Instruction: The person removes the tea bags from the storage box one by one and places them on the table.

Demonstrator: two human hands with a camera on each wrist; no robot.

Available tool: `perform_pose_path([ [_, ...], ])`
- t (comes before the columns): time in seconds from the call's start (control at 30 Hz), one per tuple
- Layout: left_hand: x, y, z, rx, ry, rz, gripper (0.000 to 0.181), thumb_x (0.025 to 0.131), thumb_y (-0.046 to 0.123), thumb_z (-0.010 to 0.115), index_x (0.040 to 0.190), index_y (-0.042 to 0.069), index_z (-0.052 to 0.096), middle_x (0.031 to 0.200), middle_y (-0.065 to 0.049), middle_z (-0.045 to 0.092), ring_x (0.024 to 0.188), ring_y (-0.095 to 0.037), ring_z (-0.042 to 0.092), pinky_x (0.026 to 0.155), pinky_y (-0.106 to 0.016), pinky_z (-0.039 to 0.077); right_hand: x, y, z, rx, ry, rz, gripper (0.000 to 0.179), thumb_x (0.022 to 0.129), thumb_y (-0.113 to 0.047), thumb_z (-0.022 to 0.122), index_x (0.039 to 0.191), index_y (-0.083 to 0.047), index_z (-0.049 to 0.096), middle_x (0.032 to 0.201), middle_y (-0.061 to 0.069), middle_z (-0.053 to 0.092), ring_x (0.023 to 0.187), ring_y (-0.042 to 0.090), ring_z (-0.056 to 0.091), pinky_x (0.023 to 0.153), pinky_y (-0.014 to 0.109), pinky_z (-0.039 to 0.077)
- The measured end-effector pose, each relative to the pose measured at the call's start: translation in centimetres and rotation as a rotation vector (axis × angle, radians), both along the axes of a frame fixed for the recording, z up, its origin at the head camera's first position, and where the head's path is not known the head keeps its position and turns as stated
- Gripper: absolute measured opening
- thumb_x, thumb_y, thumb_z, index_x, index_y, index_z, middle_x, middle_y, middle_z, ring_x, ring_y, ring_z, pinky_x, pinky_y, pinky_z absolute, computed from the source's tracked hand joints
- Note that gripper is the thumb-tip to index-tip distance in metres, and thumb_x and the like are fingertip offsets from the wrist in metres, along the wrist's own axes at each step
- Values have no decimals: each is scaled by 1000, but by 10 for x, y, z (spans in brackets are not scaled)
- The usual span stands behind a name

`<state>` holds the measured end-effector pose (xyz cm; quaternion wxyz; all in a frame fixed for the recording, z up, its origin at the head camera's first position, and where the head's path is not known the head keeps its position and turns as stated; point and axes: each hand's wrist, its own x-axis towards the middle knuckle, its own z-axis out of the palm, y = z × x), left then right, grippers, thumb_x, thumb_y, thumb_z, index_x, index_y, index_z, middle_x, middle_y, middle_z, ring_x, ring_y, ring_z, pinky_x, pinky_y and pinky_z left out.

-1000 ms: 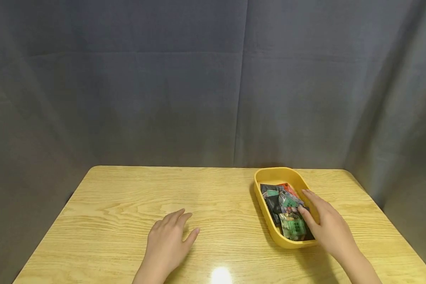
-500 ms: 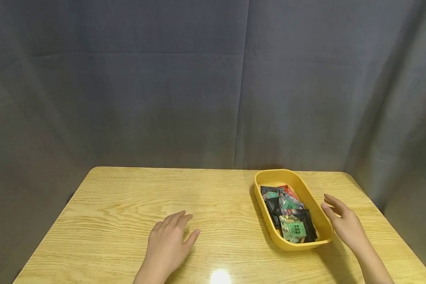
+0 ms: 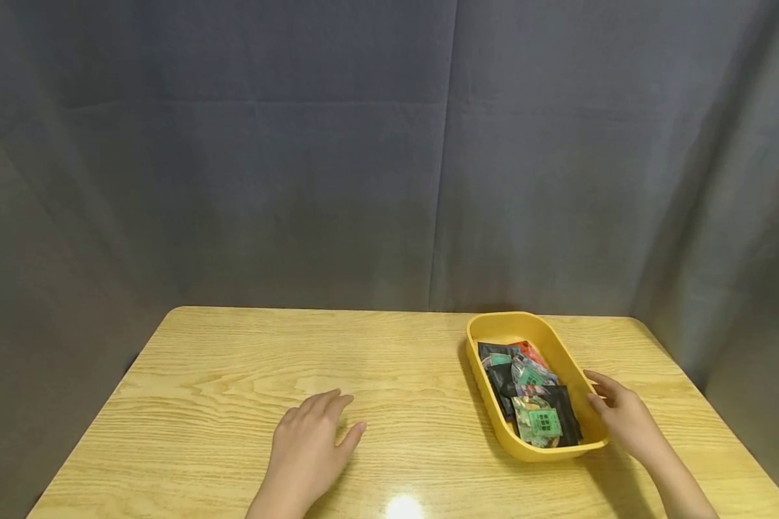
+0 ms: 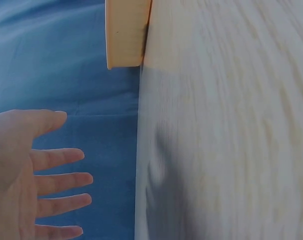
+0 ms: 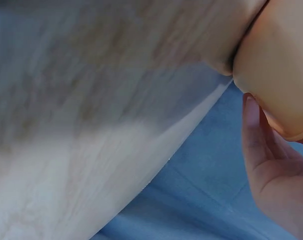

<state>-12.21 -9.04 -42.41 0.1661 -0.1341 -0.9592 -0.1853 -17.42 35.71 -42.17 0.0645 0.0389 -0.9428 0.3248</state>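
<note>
1. The left hand [image 3: 308, 450] lies flat, palm down, on the pale wooden bench [image 3: 234, 375], at about 7 o'clock of the bench top. Its grip is wide, fingers straight and slightly spread, and it holds nothing.
2. The yellow oval plastic tray [image 3: 487, 386] sits well apart from that hand, off toward 3 o'clock, with its long axis running from about 11 o'clock to 5 o'clock. Inside lies a heap of small foil packets [image 3: 531, 393], black, green and red, overlapping one another.
3. The right hand [image 3: 623, 414] is much the nearer one. The tray lies at its 9 o'clock, and the fingertips [image 5: 251, 125] rest against the outside of the tray's right wall near the near end. The grip is half open, fingers gently bent along the wall; I cannot tell whether the thumb reaches over the rim, and no packet is held.
</note>
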Motion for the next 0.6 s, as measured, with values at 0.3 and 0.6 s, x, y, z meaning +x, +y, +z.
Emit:
perform_pose_path([
  [0.3,11,18,2,-11,0,49,41,91,36,70,117,5,70,123,-17,65,114,-36,62,90,-58,51,-6,11,3,-54,-37,55,42,94,8,56,133,19,45,115,44,56,100,52,62,76,40,56],
  [0.6,23,35,4,-6,2,80,40,90,34,71,116,3,70,120,-18,66,112,-37,63,89,-59,51,-6,14,2,-84,-63,102,44,95,7,57,134,21,43,116,44,56,102,52,62,76,39,57],
])
